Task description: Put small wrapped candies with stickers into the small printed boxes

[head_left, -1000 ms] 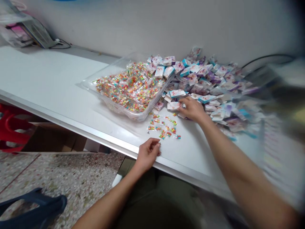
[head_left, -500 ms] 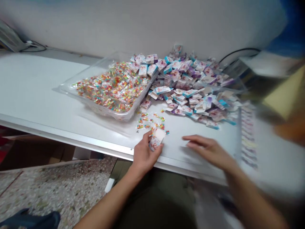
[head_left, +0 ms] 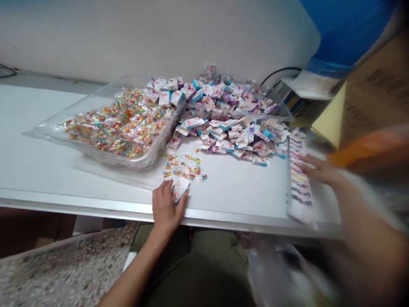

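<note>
A: At a white table [head_left: 47,140], a person's left hand [head_left: 166,207] grips a small printed box [head_left: 180,188] near the front edge, thumb and fingers closed around it, the box tilted and resting just above the tabletop.

B: And the other hand?

A: The right hand [head_left: 319,170] reaches out to the side, fingers spread and lying on a long sheet of stickers [head_left: 298,183] that runs toward the table's edge. It is blurred, so whether it pinches the sheet or only presses on it I cannot tell.

B: What lies between them?

A: A few loose candy packets [head_left: 182,164] sit just beyond the left hand, touching nothing but the table. Behind them a clear plastic tray [head_left: 44,132] holds a heap of the same bright packets, and beside it, against the wall, a large pile of boxes [head_left: 230,119] spills partly into a second clear tray.

B: How far along does the work look?

A: Judging by the scene, early or midway: one box in hand, a handful of packets set out, and both heaps still very large. No finished batch can be made out in view, so most of it appears to remain
</note>
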`<state>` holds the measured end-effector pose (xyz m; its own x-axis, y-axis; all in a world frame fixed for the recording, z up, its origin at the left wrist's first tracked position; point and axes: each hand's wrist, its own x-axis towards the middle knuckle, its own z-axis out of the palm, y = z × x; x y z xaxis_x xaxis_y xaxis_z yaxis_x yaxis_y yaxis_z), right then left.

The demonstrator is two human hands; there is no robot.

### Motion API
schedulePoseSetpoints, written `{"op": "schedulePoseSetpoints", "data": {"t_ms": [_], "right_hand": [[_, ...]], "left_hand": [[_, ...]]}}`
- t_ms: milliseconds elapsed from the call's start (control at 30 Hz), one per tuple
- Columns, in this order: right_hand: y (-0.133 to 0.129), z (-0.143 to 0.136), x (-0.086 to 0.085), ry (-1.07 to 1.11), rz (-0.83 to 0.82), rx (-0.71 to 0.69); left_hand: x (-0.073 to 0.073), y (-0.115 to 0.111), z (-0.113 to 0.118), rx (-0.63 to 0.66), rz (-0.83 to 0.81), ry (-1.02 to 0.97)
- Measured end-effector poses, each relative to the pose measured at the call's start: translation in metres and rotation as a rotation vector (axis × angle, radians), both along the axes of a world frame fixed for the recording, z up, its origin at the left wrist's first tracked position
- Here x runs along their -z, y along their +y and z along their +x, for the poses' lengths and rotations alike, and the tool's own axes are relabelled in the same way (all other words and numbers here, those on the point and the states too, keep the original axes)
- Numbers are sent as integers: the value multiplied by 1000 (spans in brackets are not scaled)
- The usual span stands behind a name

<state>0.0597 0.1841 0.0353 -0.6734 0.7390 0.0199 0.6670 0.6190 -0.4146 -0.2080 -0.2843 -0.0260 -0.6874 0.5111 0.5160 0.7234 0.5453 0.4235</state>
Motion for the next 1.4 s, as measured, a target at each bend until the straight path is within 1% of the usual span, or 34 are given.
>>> {"op": "schedulePoseSetpoints", "data": {"t_ms": [67, 100, 167, 233, 300, 367, 400, 433, 467, 500, 533, 567, 600, 633, 700, 733, 767, 833, 900, 967, 1000, 1033, 1067, 1133, 1200, 1233, 1267, 1333, 1400], "right_hand": [[-6, -4, -4, 20, 58, 45], [-12, -6, -9, 43, 89, 58], [-31, -9, -25, 88, 145, 74], [-64, -14, -49, 132, 195, 91], [-109, -22, -78, 168, 225, 70], [-159, -36, -104, 195, 176, -68], [-182, -44, -114, 210, 94, -188], [-203, -53, -120, 192, -13, -318], [-220, -62, -122, 207, -92, -410], [-234, -70, -121, 221, -172, -483], [-244, -78, -116, 235, -233, -530], [-250, -85, -110, 254, -263, -551], [-255, -91, -103, 266, -272, -561], [-258, -96, -95, 270, -265, -566], [-264, -104, -81, 266, -249, -569], [-267, -106, -76, 255, -264, -566], [-272, -108, -72, 241, -301, -559], [-283, -110, -66, 221, -390, -525], [-296, -109, -61, 190, -475, -514], [-308, -108, -53, 145, -535, -524], [-313, -108, -48, 124, -549, -525], [-317, -108, -43, 108, -549, -521], [-319, -109, -38, 106, -525, -511], [-320, -111, -28, 146, -409, -464], [-318, -115, -22, 208, -300, -438], [-317, -116, -22, 227, -287, -445], [-315, -118, -22, 233, -308, -462], [-311, -120, -28, 229, -399, -477], [-307, -121, -36, 249, -463, -413]], "left_hand": [[-2, -2, 1, -10, 41, -15], [-5, -3, 2, -15, 69, -26], [-16, -5, 7, -15, 144, -58], [-37, -4, 15, 15, 234, -121], [-66, 2, 28, 102, 306, -243], [-97, 13, 41, 280, 328, -406], [-110, 21, 48, 383, 327, -462], [-120, 28, 53, 472, 320, -517], [-126, 35, 57, 569, 304, -597], [-128, 41, 60, 655, 273, -700], [-126, 45, 61, 723, 234, -828], [-120, 47, 61, 780, 186, -974], [-112, 47, 60, 782, 170, -1102], [-103, 45, 59, 736, 171, -1206], [-84, 37, 55, 590, 185, -1337], [-76, 32, 53, 534, 190, -1387], [-70, 26, 52, 504, 191, -1442], [-61, 18, 51, 477, 212, -1563], [-58, 13, 51, 408, 279, -1647], [-58, 12, 52, 348, 350, -1684], [-59, 12, 52, 359, 373, -1691], [-60, 12, 51, 398, 381, -1692], [-62, 11, 51, 450, 376, -1684], [-65, 9, 50, 539, 359, -1632], [-66, 6, 50, 569, 367, -1575], [-65, 5, 49, 561, 376, -1558], [-64, 5, 49, 539, 380, -1549], [-62, 3, 49, 469, 359, -1541], [-59, 3, 48, 414, 302, -1520]]}}
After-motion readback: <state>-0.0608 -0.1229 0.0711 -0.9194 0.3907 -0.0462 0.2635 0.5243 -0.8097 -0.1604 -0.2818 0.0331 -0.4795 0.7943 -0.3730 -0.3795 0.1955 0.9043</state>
